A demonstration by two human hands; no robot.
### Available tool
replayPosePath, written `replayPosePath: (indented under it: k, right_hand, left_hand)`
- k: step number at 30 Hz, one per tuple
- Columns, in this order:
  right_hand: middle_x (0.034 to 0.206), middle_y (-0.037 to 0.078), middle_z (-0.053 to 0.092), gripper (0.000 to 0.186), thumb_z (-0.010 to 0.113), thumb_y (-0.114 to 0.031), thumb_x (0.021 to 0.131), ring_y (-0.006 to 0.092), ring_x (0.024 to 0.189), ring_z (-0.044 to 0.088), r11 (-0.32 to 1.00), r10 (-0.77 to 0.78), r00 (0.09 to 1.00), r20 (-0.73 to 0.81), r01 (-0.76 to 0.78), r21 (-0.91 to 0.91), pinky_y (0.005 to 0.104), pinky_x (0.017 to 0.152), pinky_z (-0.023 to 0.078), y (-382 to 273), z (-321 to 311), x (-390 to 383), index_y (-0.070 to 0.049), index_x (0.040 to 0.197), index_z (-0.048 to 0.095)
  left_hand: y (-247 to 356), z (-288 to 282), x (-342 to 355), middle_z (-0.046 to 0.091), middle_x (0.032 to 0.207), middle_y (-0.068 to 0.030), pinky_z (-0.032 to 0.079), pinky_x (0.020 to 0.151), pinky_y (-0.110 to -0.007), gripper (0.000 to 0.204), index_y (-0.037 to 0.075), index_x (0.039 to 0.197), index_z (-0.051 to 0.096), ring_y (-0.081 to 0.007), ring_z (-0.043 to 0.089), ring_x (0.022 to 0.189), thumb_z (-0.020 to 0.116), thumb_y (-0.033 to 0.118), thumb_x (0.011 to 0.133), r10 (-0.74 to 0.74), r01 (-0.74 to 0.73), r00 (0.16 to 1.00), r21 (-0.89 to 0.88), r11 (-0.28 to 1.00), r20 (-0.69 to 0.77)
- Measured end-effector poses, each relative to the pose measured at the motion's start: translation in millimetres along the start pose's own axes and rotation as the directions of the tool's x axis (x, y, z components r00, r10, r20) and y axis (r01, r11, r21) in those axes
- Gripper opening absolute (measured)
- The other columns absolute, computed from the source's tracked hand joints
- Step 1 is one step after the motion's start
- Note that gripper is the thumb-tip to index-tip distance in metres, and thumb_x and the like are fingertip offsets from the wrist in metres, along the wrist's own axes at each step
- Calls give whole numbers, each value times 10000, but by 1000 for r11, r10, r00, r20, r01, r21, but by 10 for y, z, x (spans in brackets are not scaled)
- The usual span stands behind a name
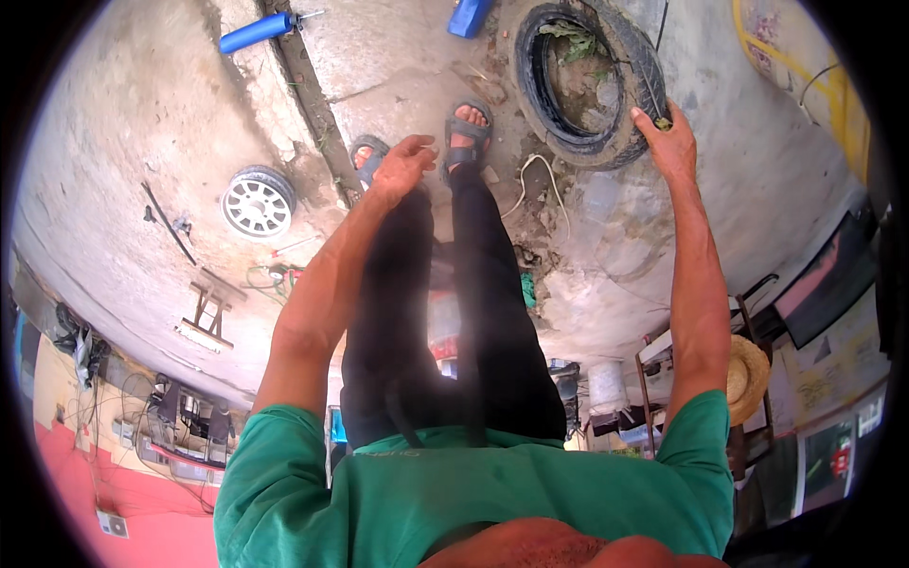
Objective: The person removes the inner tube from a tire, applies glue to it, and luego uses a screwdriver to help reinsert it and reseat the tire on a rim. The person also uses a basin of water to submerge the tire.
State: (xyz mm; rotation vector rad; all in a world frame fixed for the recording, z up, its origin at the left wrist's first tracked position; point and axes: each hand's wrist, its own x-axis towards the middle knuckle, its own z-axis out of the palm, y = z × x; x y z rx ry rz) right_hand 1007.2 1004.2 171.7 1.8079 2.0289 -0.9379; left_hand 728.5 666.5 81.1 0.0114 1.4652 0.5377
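My right hand (670,142) grips the lower right edge of a worn black tyre (646,68), its thumb pressed on the sidewall. The tyre leans at the upper right, and green leaves (576,40) show inside its ring. My left hand (405,165) hangs in front of my legs, fingers partly stretched and pointing right, with nothing visible in them. Its fingertips are a little blurred. Beyond it are my sandalled feet (467,133). A white spoked wheel rim (257,207) lies on the ground to the left.
A blue cylinder with a metal rod (256,32) lies at the upper left, and a blue object (469,17) at the top. A pale cord (538,161) curls right of my feet. Left are a dark bar (170,225) and a small stool-like frame (205,317). A yellow-banded sack (805,85) stands far right.
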Motion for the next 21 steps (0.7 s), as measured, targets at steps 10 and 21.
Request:
replayPosePath:
  k: [10, 21]
  right_hand:
    - [1132, 131, 723, 775, 804, -527, 821, 201, 1026, 672, 987, 76, 991, 111, -91, 136, 326, 932, 503, 417, -31, 352, 5, 1351, 614]
    - [1238, 149, 643, 545, 700, -382, 960, 239, 1118, 625, 978, 0, 1000, -10, 2, 209, 366, 1011, 472, 488, 381, 354, 29, 1305, 609]
  left_hand:
    - [-2185, -1914, -945, 704, 1137, -179, 555, 820, -342, 504, -15, 1266, 632, -220, 706, 887, 657, 339, 907, -206, 291, 900, 177, 940, -385]
    - [-1773, -1626, -1801, 702, 1029, -71, 515, 774, -327, 411, 14, 1286, 600, -192, 679, 916, 587, 279, 972, -109, 92, 926, -66, 994, -361]
